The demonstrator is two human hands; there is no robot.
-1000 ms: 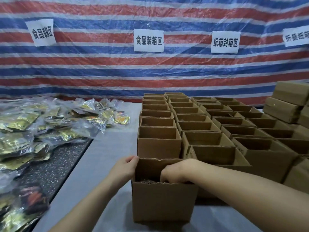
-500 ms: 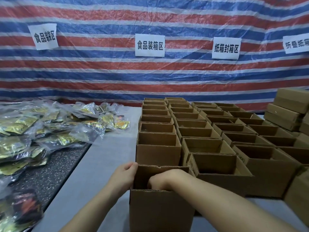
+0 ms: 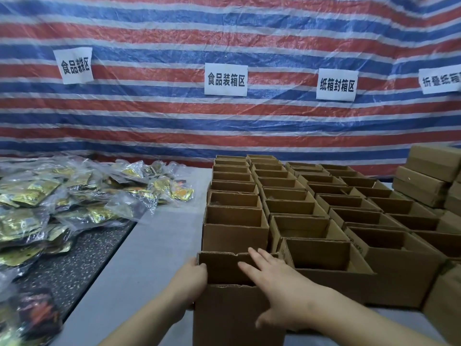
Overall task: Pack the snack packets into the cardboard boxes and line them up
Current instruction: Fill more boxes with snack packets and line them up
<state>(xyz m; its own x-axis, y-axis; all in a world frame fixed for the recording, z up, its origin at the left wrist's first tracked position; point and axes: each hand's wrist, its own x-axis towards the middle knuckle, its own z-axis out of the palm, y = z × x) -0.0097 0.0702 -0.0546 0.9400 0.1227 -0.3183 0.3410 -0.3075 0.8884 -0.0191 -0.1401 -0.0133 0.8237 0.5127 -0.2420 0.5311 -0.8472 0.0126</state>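
Nearest open brown cardboard box (image 3: 232,315), upright at 6 o'clock on the grey table surface (image 3: 149,258), touching the next open box in its column at 12 o'clock. Left hand (image 3: 189,283) grips the box's left wall at 9 o'clock, fingers curled over the rim. Right hand (image 3: 277,283) hovers over the box opening, fingers (image 3: 259,258) spread and straight, holding nothing. Rows of open brown cardboard boxes (image 3: 299,203), 4 columns, run toward 12 and 2 o'clock. Heap of clear-wrapped gold snack packets (image 3: 74,196) at 9 to 10 o'clock, well apart from the box. Closed brown cartons (image 3: 429,176) stacked at 3 o'clock.
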